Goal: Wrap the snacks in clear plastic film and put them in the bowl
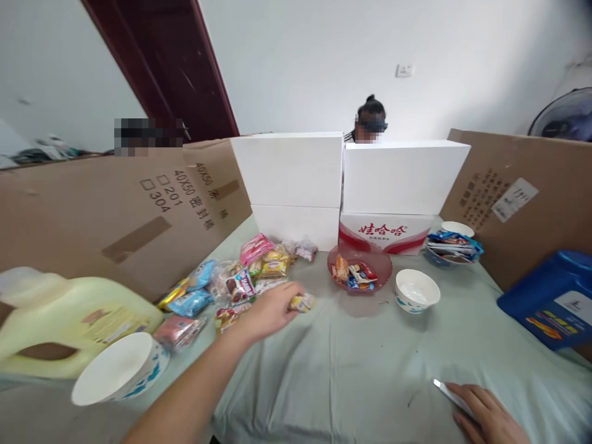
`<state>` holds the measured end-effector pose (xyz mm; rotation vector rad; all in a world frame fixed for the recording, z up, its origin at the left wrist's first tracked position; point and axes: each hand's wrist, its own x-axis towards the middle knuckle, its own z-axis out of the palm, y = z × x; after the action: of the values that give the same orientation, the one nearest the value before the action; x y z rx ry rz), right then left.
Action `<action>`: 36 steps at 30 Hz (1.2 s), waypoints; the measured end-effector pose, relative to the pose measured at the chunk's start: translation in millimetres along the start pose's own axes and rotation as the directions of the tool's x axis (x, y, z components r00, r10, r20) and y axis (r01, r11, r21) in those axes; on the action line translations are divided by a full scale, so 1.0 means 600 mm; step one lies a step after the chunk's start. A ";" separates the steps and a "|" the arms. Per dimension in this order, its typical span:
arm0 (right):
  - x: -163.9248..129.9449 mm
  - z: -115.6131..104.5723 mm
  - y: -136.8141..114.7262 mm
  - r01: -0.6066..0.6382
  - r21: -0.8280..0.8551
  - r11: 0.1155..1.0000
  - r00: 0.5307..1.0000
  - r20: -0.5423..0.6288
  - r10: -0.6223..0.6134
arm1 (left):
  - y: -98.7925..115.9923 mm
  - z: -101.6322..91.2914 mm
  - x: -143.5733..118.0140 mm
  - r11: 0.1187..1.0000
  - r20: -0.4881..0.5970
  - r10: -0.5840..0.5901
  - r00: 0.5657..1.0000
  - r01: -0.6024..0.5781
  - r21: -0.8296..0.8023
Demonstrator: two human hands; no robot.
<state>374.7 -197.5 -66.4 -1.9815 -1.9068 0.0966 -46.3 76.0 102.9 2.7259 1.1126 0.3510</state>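
My left hand [274,308] is closed on a small yellow-wrapped snack [301,302], just right of a heap of packaged snacks [240,285]. The packet sticks out past my fingertips. A translucent pink plate [337,271] with a few wrapped snacks [363,274] on it stands further right. At the lower right, my right hand [488,414] rests low over the cloth, fingers closed around a slim silvery tool [454,398]. Its flat tip points up and left; its kind is not clear, as the hand covers the rest.
A white bowl [417,291] stands right of the plate, before a bowl of blue packets [453,250]. At left are a yellow jug [78,314] and another bowl [121,370]; at right, a blue container [548,302]. Cardboard [139,209] and white boxes [291,172] wall the table. People sit behind.
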 end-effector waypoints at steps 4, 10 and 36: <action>0.005 -0.019 -0.041 -0.037 -0.010 0.999 0.999 -0.017 0.037 | 0.081 0.115 -0.023 0.908 -0.231 0.381 0.895 -0.410 -0.091; 0.021 -0.042 -0.078 -0.037 0.065 0.997 0.999 0.016 0.036 | 0.101 0.220 -0.076 0.902 -0.208 0.406 0.890 -0.427 -0.066; 0.085 -0.035 -0.119 0.080 0.020 0.997 0.997 0.001 -0.080 | 0.109 0.195 -0.101 0.927 -0.262 0.223 0.939 -0.288 -0.242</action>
<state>317.6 -152.8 -13.1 -1.8905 -1.9756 0.0954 -11.9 -21.5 -2.1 2.6227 0.6816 0.8156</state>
